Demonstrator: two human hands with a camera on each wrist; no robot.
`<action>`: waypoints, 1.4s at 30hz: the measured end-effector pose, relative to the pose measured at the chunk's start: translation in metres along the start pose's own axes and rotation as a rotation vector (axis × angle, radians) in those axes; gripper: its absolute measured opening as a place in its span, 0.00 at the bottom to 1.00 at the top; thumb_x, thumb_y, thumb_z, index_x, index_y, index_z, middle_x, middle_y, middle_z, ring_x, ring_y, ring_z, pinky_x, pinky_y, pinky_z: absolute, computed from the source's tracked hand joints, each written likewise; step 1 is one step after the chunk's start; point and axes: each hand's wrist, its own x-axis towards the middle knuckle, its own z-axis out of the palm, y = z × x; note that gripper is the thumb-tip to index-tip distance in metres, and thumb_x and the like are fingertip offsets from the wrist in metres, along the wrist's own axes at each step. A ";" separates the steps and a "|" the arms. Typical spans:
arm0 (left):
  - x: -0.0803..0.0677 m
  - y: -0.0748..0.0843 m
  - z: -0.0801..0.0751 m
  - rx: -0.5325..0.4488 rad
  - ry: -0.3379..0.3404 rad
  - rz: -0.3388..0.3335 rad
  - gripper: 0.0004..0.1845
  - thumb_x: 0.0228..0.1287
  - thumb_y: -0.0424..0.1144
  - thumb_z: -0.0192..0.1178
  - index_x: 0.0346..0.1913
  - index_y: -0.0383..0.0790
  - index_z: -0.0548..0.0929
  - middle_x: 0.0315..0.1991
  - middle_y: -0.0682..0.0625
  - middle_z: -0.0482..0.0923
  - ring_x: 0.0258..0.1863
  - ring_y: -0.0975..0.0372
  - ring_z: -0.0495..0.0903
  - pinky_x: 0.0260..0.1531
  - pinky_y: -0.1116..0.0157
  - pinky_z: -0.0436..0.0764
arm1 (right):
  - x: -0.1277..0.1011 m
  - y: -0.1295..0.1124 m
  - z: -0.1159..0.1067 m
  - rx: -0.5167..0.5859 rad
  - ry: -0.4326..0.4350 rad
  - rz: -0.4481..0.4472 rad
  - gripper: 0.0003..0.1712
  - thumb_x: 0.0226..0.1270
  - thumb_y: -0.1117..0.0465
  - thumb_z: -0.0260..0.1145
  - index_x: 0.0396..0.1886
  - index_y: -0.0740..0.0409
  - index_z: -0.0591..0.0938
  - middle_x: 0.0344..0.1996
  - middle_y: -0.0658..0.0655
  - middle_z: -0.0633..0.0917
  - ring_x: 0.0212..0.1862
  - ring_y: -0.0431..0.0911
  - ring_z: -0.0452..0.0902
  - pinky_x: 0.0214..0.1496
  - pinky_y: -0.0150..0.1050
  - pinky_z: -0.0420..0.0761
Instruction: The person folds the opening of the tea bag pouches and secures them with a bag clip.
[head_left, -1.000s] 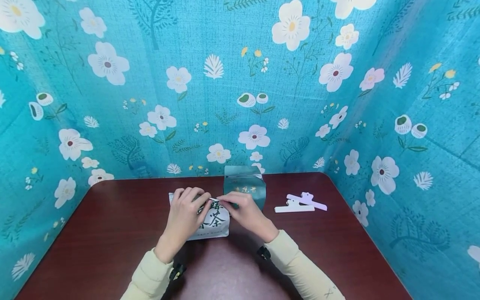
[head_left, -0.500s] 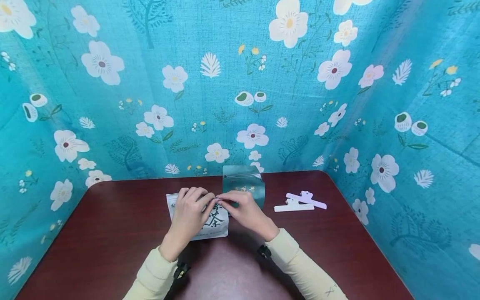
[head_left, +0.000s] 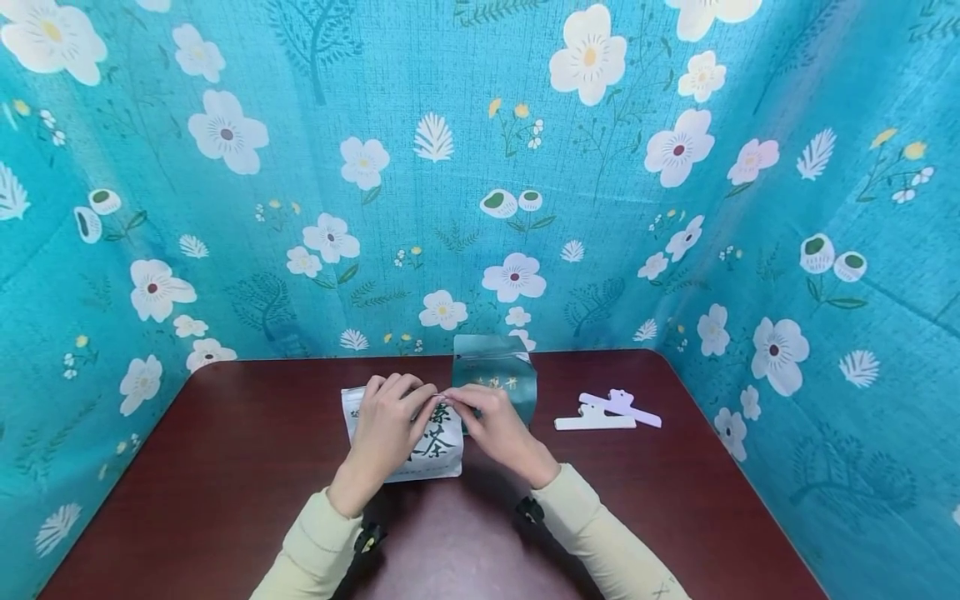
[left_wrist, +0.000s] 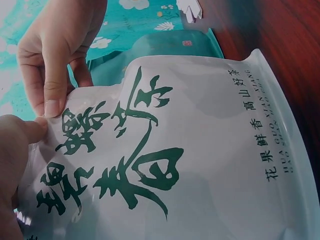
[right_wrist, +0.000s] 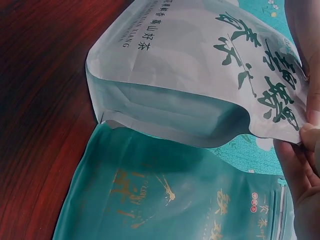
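A white tea bag with large green calligraphy stands on the table in front of me. My left hand pinches its top edge, the other fingers arched over the bag's upper left. Close beside, at the upper right corner, the thumb and fingers of my right hand pinch the same edge. Thumb tips of both hands nearly meet there in the left wrist view, where the bag's printed front fills most of the frame. The right wrist view shows the bag's side gusset bulging open-folded below the pinched corner.
A green tea bag with gold print stands just behind my right hand. To the right lie a white sealing clip and a lilac one, overlapping. Blue flowered cloth hangs along the back and sides of the dark red table.
My left hand has shifted slightly right along the top edge, closer to my right fingertips. The pale strip of edge between the fingertips is now mostly covered. The clips and green bag stay put.
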 end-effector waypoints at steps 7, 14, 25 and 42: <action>0.001 -0.001 0.002 0.001 -0.012 -0.010 0.06 0.64 0.41 0.70 0.41 0.44 0.90 0.34 0.51 0.83 0.35 0.57 0.79 0.37 0.57 0.70 | -0.002 0.003 0.000 0.028 0.007 0.011 0.13 0.68 0.69 0.69 0.51 0.61 0.88 0.41 0.55 0.90 0.44 0.43 0.87 0.45 0.30 0.84; 0.001 -0.001 0.002 -0.006 0.009 -0.021 0.07 0.63 0.40 0.71 0.42 0.43 0.91 0.33 0.50 0.83 0.34 0.56 0.79 0.37 0.57 0.70 | 0.002 0.001 -0.001 0.026 -0.003 0.020 0.16 0.64 0.69 0.73 0.52 0.58 0.88 0.41 0.53 0.90 0.41 0.39 0.86 0.43 0.28 0.83; 0.001 -0.001 0.003 -0.001 0.016 -0.019 0.07 0.62 0.40 0.72 0.41 0.44 0.91 0.32 0.51 0.83 0.32 0.57 0.79 0.35 0.58 0.69 | 0.003 -0.002 -0.003 0.042 0.006 0.042 0.13 0.65 0.70 0.71 0.49 0.60 0.89 0.39 0.54 0.91 0.39 0.41 0.87 0.39 0.29 0.83; -0.003 0.003 0.005 -0.003 0.030 -0.023 0.08 0.61 0.41 0.73 0.42 0.44 0.91 0.32 0.50 0.83 0.31 0.57 0.78 0.35 0.58 0.68 | 0.000 -0.005 -0.001 0.058 0.008 0.115 0.12 0.67 0.67 0.71 0.49 0.58 0.90 0.40 0.53 0.91 0.42 0.40 0.87 0.44 0.29 0.84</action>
